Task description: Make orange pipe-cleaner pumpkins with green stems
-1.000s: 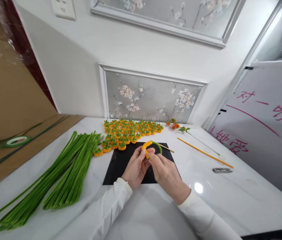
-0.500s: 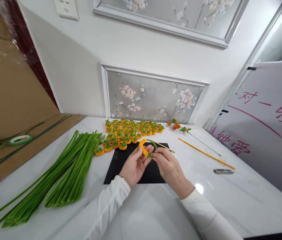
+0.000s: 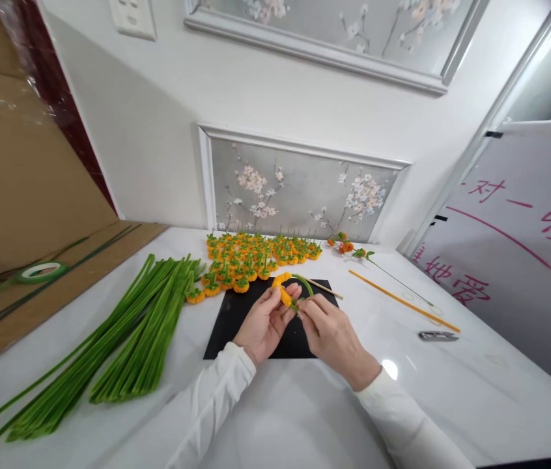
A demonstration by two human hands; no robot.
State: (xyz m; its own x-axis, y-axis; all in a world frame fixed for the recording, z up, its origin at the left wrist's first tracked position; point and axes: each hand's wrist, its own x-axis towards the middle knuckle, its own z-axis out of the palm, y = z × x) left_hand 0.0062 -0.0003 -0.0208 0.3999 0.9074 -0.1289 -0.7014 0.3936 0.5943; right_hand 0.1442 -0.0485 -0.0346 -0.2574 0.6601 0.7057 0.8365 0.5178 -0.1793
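Observation:
Above a black mat (image 3: 236, 329), my left hand (image 3: 266, 324) pinches an orange pipe cleaner (image 3: 282, 280) bent into a curved, coiled-looking strip. My right hand (image 3: 331, 332) closes its fingertips on a green pipe cleaner (image 3: 306, 283), which arcs up and over from the orange piece. Where the two meet is partly covered by my fingers. Just behind my hands, several small orange pompom-like flowers (image 3: 241, 285) with green tops and upright green stems stand in rows.
A large bundle of green pipe cleaners (image 3: 133, 352) lies at left, near green tape (image 3: 41, 272) on cardboard (image 3: 109, 257). At right lie an orange pipe cleaner (image 3: 402, 300), small thread snips (image 3: 438, 336) and a flower with a long thin stem (image 3: 399, 281). A thin stick (image 3: 324, 288) rests behind my right hand.
My right fingers have shifted slightly along the green pipe cleaner, near where it meets the orange one. My left hand keeps its pinch, and the table things stay put.

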